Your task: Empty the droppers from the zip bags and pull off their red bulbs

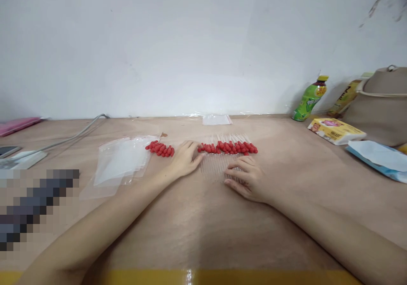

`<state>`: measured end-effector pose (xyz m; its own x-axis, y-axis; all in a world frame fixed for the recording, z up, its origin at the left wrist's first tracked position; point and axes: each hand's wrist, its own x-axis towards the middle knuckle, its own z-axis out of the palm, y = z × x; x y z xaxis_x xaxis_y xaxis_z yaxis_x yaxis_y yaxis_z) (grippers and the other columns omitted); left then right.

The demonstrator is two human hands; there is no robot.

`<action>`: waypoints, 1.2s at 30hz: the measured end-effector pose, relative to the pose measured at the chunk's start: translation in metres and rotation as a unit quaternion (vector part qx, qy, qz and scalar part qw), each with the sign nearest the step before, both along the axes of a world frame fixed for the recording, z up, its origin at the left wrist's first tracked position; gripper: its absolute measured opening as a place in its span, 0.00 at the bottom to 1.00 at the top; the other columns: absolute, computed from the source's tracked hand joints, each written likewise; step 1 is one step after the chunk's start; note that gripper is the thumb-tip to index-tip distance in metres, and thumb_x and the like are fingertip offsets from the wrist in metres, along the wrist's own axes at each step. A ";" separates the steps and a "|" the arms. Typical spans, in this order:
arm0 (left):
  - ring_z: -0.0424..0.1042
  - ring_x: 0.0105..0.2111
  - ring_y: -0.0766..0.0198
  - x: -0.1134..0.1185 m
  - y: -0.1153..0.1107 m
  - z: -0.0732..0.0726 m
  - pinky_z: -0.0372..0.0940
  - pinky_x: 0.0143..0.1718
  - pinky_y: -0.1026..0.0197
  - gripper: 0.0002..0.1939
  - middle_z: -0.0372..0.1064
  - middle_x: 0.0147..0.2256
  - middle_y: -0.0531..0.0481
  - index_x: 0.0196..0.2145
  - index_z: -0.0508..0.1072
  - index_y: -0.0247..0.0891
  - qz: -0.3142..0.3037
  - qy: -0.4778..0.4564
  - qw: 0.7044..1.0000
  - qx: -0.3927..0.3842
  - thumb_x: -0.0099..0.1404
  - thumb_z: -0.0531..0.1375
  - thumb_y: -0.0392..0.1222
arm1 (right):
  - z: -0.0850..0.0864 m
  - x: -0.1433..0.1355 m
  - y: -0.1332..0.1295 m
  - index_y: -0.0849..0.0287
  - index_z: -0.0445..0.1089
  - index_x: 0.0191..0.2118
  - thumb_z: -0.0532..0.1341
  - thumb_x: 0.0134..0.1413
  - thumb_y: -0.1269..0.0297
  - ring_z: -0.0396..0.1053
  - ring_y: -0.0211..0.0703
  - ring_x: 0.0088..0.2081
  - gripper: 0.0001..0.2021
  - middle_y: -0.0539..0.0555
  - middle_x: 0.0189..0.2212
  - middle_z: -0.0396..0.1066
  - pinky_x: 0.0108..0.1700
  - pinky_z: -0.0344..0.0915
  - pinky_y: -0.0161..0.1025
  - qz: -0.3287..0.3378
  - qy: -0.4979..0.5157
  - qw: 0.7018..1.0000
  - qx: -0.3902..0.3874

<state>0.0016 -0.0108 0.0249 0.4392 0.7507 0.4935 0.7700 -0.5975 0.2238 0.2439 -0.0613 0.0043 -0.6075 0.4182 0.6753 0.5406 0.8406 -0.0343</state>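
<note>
A row of small red bulb-shaped pieces (233,147) lies across the middle of the table, with thin clear tubes (211,166) spread below it and pale thin sticks (233,137) above. My left hand (186,158) rests at the row's left part, fingers apart, its fingertips beside the red pieces; whether it touches them is unclear. Further left is another cluster of red pieces (160,148). My right hand (246,177) lies over the right side of the clear tubes, fingers spread and curved. Clear plastic bags (119,162) are stacked left of my left hand.
A small white bag (217,120) lies by the wall. At right stand a green bottle (310,98), a yellow tissue pack (337,130), a blue-white packet (380,158) and a beige bag (378,107). A grey cable (76,136) and pink item (19,126) are at left.
</note>
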 end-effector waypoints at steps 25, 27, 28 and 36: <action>0.69 0.40 0.61 -0.025 -0.013 -0.001 0.60 0.45 0.55 0.09 0.72 0.38 0.48 0.39 0.69 0.38 0.016 -0.086 0.991 0.100 0.64 0.53 0.41 | -0.009 0.002 0.006 0.58 0.70 0.38 0.59 0.51 0.67 0.64 0.42 0.37 0.07 0.55 0.34 0.69 0.40 0.62 0.43 0.007 0.046 0.999 0.018; 0.70 0.39 0.62 -0.039 -0.028 -0.001 0.64 0.41 0.58 0.10 0.72 0.38 0.48 0.41 0.69 0.38 -0.029 -0.085 0.993 0.070 0.64 0.53 0.40 | -0.006 0.001 0.008 0.59 0.69 0.41 0.59 0.51 0.68 0.65 0.43 0.39 0.10 0.56 0.37 0.70 0.41 0.62 0.44 -0.009 0.071 0.997 0.038; 0.71 0.38 0.63 -0.045 -0.035 -0.002 0.65 0.39 0.59 0.10 0.72 0.38 0.48 0.42 0.69 0.38 -0.055 -0.081 0.994 0.056 0.64 0.53 0.40 | -0.003 -0.001 0.010 0.59 0.68 0.44 0.59 0.51 0.67 0.65 0.44 0.40 0.12 0.57 0.39 0.70 0.42 0.62 0.44 -0.018 0.080 0.996 0.045; 0.72 0.41 0.63 -0.050 -0.055 -0.011 0.68 0.43 0.60 0.09 0.73 0.39 0.47 0.41 0.70 0.38 -0.167 -0.121 0.978 0.006 0.62 0.56 0.34 | 0.018 -0.028 0.009 0.59 0.64 0.51 0.56 0.55 0.56 0.59 0.47 0.55 0.20 0.58 0.52 0.64 0.56 0.53 0.50 -0.025 0.008 1.000 0.010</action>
<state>-0.0484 -0.0656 0.0144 0.5290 0.5780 0.6213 0.4561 -0.8111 0.3662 0.2155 -0.0525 0.0227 -0.5746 0.4342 0.6938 0.5821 0.8127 -0.0265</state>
